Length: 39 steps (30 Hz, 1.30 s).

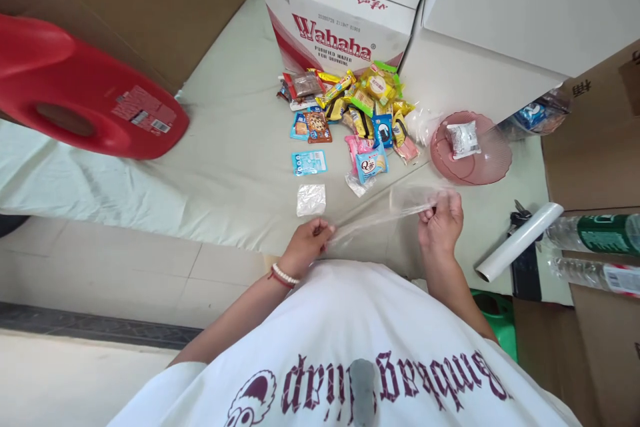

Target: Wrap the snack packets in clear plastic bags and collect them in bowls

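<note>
A thin sheet of clear plastic film (380, 213) stretches between my two hands near the table's front edge. My left hand (307, 245) pinches one end of it, and my right hand (443, 219) has its fingers closed on the other. Beyond my left hand lie a folded clear plastic piece (311, 200) and a light blue packet (309, 162). A blue-wrapped snack (371, 163) rests at the near side of a pile of packaged snacks (353, 103). Past my right hand stands a pink translucent bowl (493, 170) with a silvery white packet (463, 139) inside.
A white Wahaha carton (340, 33) stands behind the snacks, with white boxes (500, 7) to its right. A large red jug (100, 93) is at the left. On the right are a white film roll (520, 242), keys (521, 209) and plastic bottles (595, 233).
</note>
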Each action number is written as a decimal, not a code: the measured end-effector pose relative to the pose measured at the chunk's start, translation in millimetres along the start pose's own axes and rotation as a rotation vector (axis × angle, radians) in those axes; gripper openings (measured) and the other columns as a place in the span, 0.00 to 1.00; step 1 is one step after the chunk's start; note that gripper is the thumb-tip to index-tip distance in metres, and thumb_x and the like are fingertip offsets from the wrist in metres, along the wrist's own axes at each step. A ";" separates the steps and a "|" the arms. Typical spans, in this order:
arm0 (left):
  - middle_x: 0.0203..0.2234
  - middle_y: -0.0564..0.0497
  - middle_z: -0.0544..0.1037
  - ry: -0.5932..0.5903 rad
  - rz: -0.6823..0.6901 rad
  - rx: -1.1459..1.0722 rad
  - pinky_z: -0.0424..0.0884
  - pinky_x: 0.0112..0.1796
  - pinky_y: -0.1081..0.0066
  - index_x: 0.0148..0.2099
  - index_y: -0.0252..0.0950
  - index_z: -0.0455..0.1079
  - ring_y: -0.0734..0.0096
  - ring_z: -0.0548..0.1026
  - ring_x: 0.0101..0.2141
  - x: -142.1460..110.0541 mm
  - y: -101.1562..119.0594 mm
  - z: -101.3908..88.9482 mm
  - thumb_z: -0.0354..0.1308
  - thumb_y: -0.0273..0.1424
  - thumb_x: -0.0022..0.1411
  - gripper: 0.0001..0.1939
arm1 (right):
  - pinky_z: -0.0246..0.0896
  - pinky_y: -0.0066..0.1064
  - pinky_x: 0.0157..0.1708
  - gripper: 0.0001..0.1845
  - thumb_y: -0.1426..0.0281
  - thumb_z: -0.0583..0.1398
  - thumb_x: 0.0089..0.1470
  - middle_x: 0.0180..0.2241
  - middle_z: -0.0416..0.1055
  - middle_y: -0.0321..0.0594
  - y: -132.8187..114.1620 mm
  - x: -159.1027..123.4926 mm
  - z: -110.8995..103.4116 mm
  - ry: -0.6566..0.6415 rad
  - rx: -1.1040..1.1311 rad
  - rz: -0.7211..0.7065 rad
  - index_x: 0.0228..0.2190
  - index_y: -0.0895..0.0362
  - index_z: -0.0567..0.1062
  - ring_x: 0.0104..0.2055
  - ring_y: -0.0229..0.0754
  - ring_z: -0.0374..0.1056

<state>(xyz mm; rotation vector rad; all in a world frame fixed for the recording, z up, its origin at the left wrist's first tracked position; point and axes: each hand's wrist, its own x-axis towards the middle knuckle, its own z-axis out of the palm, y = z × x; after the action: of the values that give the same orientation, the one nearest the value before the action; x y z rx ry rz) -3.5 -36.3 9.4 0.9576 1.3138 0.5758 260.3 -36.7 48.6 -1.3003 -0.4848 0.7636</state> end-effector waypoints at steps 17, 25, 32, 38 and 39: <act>0.31 0.52 0.71 -0.089 0.528 -0.069 0.68 0.41 0.68 0.35 0.37 0.68 0.70 0.68 0.35 28.2 82.0 93.5 0.62 0.41 0.61 0.13 | 0.55 0.25 0.22 0.12 0.56 0.59 0.66 0.26 0.64 0.30 -24.3 -46.9 20.6 -0.364 -0.196 -0.250 0.37 0.51 0.70 0.22 0.32 0.58; 0.42 0.49 0.79 -0.399 0.174 -0.815 0.74 0.48 0.57 0.31 0.37 0.64 0.58 0.77 0.49 27.9 67.9 52.2 0.65 0.33 0.53 0.12 | 0.46 0.19 0.16 0.13 0.61 0.68 0.56 0.23 0.56 0.27 -46.8 -14.5 -15.5 -0.226 0.077 0.011 0.33 0.52 0.70 0.18 0.28 0.47; 0.32 0.57 0.75 -0.224 0.179 -0.765 0.78 0.35 0.67 0.35 0.40 0.58 0.70 0.80 0.32 36.0 58.0 53.2 0.66 0.39 0.58 0.18 | 0.63 0.21 0.21 0.24 0.50 0.72 0.45 0.27 0.68 0.30 -28.4 19.1 -10.0 -0.211 0.113 0.203 0.36 0.51 0.74 0.24 0.31 0.64; 0.37 0.51 0.71 -0.074 0.624 -0.333 0.76 0.43 0.66 0.37 0.39 0.66 0.70 0.74 0.39 29.4 42.4 62.9 0.60 0.47 0.66 0.17 | 0.72 0.35 0.36 0.35 0.36 0.66 0.42 0.36 0.79 0.43 -0.3 -2.2 -7.7 -0.284 -0.172 0.434 0.37 0.53 0.79 0.40 0.47 0.75; 0.37 0.50 0.71 -0.064 0.696 -0.248 0.74 0.42 0.66 0.36 0.38 0.67 0.69 0.73 0.39 28.4 40.3 61.4 0.59 0.48 0.67 0.18 | 0.71 0.35 0.37 0.32 0.40 0.70 0.41 0.34 0.79 0.42 3.5 -4.3 -9.5 -0.330 -0.232 0.434 0.34 0.55 0.79 0.39 0.47 0.75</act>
<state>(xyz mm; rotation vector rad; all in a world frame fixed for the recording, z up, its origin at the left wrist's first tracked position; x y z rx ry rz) 67.9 -8.0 26.4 1.2078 0.8028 1.1976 263.4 -46.0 43.5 -1.5264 -0.5735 1.3286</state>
